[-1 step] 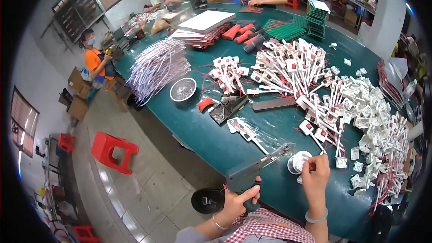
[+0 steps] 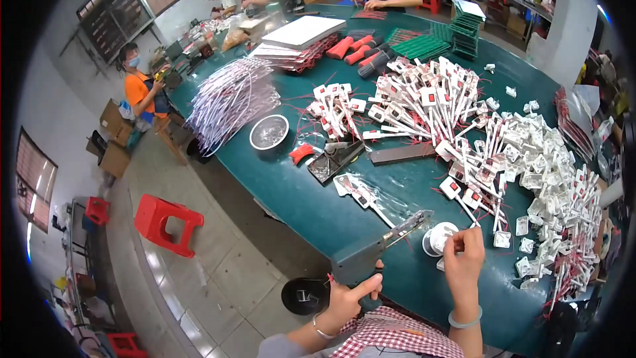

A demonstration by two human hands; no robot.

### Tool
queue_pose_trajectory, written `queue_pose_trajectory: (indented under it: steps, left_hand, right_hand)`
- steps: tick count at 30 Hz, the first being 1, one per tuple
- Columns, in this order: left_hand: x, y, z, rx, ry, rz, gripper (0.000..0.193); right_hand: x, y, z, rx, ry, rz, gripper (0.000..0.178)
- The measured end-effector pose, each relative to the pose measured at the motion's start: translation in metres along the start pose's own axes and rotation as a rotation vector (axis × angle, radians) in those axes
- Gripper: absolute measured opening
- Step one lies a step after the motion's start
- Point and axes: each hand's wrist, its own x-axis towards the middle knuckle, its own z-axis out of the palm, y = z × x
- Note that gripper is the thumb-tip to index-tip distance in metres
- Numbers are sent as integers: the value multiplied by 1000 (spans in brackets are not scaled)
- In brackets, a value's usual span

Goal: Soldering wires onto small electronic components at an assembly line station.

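From where I stand, the left hand (image 2: 351, 298) grips a grey soldering gun (image 2: 358, 258) low down, likely keeping clear of its metal tip (image 2: 414, 222); the right hand (image 2: 466, 262) bends over a white spool (image 2: 438, 237) on the green table (image 2: 285, 202), pinching what I can't tell; beyond, switch-fitted white sticks (image 2: 424, 106) lie heaped, presumably within reach

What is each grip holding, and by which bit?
The left grip holds the tool by its handle. The right grip is at the spool; whether it holds anything cannot be told.
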Motion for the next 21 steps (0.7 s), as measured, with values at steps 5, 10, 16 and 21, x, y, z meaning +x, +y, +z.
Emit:
queue_pose_trajectory:
  steps: [5,10,16,21]
  left_hand:
    - [-4,-8,-6,208,-18,7,32]
    - [-19,-8,-1,549,-20,166,31]
    - [-21,-18,-20,894,-75,332,27]
    - [-20,-21,-11,966,-129,329,26]
  right_hand:
    - [-6,7,-2,-17,5,29,12]
    - [-2,5,1,0,7,9,11]
    - [6,5,11,11,61,0,14]
    - [4,9,6,-7,59,4,14]
